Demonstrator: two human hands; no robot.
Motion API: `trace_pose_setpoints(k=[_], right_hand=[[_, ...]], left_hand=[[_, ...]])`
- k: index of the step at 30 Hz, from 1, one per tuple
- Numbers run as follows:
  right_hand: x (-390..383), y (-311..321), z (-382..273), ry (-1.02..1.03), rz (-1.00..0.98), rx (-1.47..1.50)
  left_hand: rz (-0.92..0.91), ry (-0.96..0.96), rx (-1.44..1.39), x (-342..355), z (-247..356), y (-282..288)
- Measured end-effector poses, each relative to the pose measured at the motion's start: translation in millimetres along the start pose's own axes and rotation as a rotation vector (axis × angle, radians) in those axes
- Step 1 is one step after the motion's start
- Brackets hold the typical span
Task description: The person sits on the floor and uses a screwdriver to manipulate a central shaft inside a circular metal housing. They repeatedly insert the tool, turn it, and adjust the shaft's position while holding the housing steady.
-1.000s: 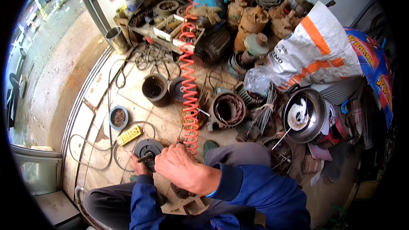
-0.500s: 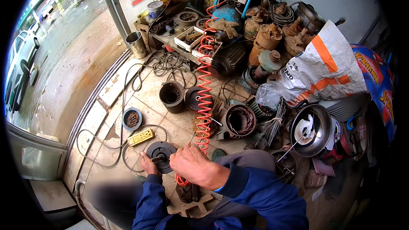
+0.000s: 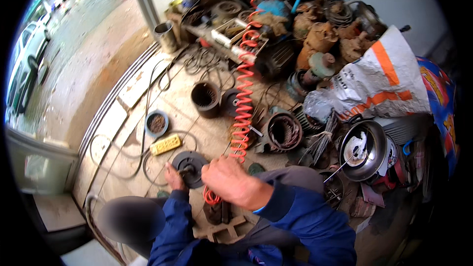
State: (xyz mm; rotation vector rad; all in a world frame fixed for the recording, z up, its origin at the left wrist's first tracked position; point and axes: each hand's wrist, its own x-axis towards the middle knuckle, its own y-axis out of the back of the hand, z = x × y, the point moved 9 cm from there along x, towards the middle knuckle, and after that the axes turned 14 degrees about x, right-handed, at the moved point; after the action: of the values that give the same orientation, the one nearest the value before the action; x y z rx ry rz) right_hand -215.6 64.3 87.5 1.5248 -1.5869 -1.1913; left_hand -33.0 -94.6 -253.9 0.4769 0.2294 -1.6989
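A dark round metal disc with a raised hub and a short shaft stub, which looks like a motor end cover (image 3: 196, 159), is held up before my knees. My left hand (image 3: 175, 177) grips its left edge. My right hand (image 3: 227, 180) is closed beside the disc's right side, close to the hub; what sits in its fingers is hidden. A red coiled air hose (image 3: 244, 103) hangs down behind my right hand, and more of its loops show just below that hand.
A yellow power strip (image 3: 166, 144) and a blue-rimmed bowl of small rusty parts (image 3: 156, 123) lie on the tiles at left. Beyond stand a motor housing (image 3: 205, 97) and a stator (image 3: 284, 132). At right are a pan (image 3: 367, 148) and a white sack (image 3: 384, 79). A wooden frame (image 3: 226, 231) lies between my feet.
The whole view has shifted, so the scene sits slightly right and is blurred. My hands and the end cover keep nearly the same places relative to each other.
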Motion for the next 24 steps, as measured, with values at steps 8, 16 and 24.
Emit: trace_pose_setpoints(k=[8,16,24], right_hand=[[-7,-1,8,-0.005,-0.028,-0.032],[-4,-8,17,-0.048,-0.148,0.029],[12,-16,22,-0.094,-0.228,0.063]], left_hand=[[0.193,0.031,0.212,-25,16,3],[0.086,0.065,0.235,-32,22,-7],[0.181,-0.216,0.256,-75,67,11]])
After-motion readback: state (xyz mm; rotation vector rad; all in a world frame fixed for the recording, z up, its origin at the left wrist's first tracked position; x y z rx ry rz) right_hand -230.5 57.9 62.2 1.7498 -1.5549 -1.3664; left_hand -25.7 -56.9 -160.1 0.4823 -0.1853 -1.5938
